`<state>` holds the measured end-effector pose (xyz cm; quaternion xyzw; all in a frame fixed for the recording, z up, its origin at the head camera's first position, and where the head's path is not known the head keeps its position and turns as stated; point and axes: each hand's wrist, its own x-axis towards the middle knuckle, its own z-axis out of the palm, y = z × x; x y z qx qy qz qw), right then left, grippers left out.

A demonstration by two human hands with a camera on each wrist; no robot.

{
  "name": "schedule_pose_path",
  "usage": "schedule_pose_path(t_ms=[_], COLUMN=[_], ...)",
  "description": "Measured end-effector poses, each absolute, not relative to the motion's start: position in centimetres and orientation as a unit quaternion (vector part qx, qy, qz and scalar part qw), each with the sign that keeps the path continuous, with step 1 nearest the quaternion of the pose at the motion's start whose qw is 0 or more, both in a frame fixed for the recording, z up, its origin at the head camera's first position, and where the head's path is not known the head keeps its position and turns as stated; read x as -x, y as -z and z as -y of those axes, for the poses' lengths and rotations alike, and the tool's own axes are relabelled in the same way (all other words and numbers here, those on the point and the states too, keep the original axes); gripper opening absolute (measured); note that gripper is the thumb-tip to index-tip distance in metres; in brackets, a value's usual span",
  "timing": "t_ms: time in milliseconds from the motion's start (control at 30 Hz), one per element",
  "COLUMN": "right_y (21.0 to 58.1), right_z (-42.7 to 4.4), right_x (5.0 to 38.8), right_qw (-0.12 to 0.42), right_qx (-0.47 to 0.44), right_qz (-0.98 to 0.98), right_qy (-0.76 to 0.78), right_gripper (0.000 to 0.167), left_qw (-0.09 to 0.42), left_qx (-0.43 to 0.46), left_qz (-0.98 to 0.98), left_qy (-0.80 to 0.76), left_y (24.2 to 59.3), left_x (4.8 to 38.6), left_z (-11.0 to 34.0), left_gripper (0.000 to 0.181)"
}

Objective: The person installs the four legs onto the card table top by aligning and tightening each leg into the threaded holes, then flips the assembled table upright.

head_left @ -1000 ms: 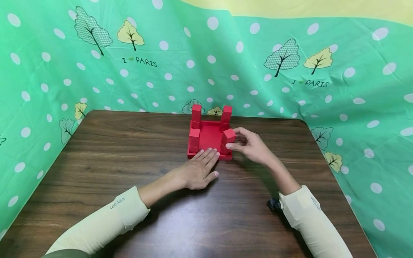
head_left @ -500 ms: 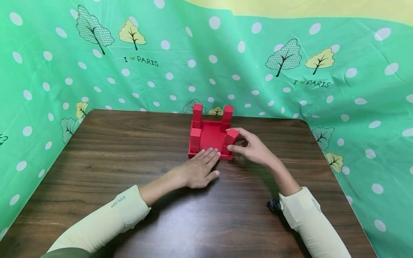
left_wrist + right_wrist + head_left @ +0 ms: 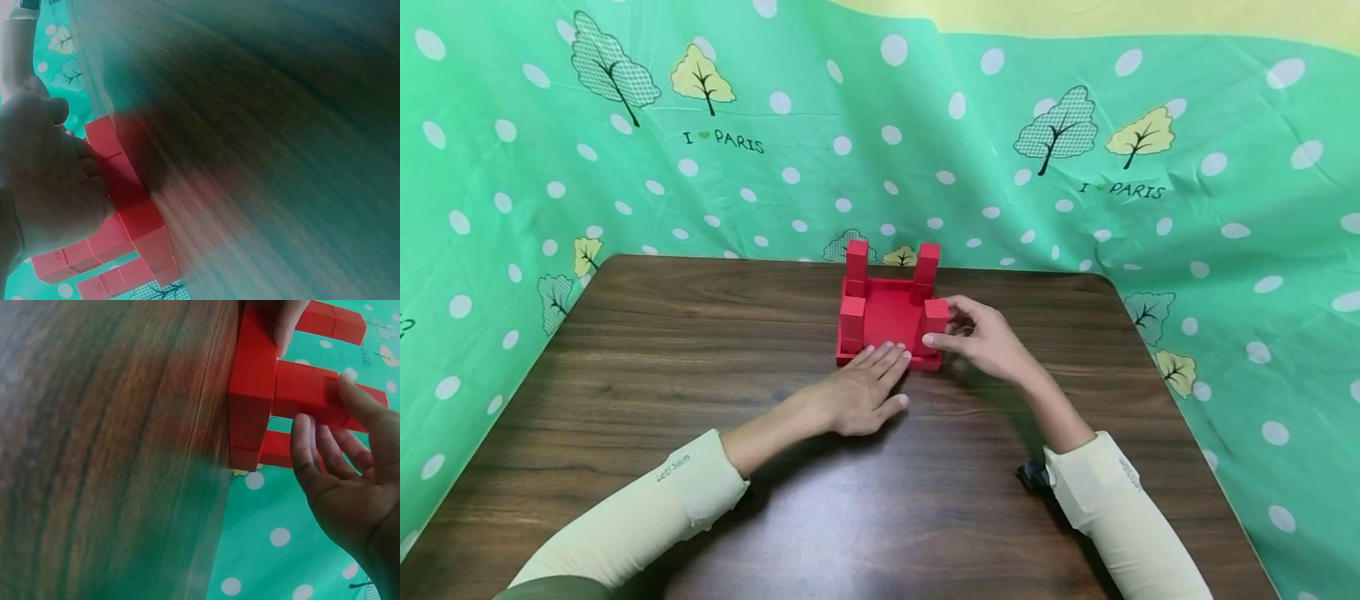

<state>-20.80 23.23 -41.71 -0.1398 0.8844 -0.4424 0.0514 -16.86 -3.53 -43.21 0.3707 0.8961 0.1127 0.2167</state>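
Observation:
A shallow red tray (image 3: 891,312) lies near the table's far edge, with a red post standing in each corner. My left hand (image 3: 859,400) is flat, its straight fingertips resting on the tray's near rim. In the left wrist view, the left hand (image 3: 56,169) covers part of that rim. Thumb and fingers of my right hand (image 3: 988,340) hold the near right post (image 3: 936,313), which stands nearly upright. In the right wrist view, the right hand (image 3: 356,494) has its thumb on one side of this post (image 3: 306,390) and fingers beneath; seams show along the post.
Both arms reach across a dark wood-grain table (image 3: 700,358). A green curtain (image 3: 805,125) with white dots and printed trees hangs directly behind the far edge and along both sides. A small black object (image 3: 1033,476) shows at the right sleeve cuff.
The near right post leaned to the right half a second ago and now stands straighter, moved by my right hand. My left hand has stayed on the near rim.

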Motion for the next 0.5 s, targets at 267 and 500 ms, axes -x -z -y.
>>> schedule_pose_path(t_ms=[267, 500], right_y=[41.53, 41.86], right_z=[-23.39, -23.25], right_x=[20.49, 20.51], right_qw=[0.046, 0.040], right_qx=[0.128, 0.142], right_qz=[-0.887, -0.893], right_qy=[0.441, 0.426], right_gripper=[0.054, 0.054], left_qw=[0.218, 0.218], left_qx=[-0.373, -0.373], left_qz=[-0.894, -0.894], left_qy=[-0.117, -0.118], left_y=[43.25, 43.35], left_x=[17.03, 17.03], left_z=[3.62, 3.65], left_gripper=[0.081, 0.080])
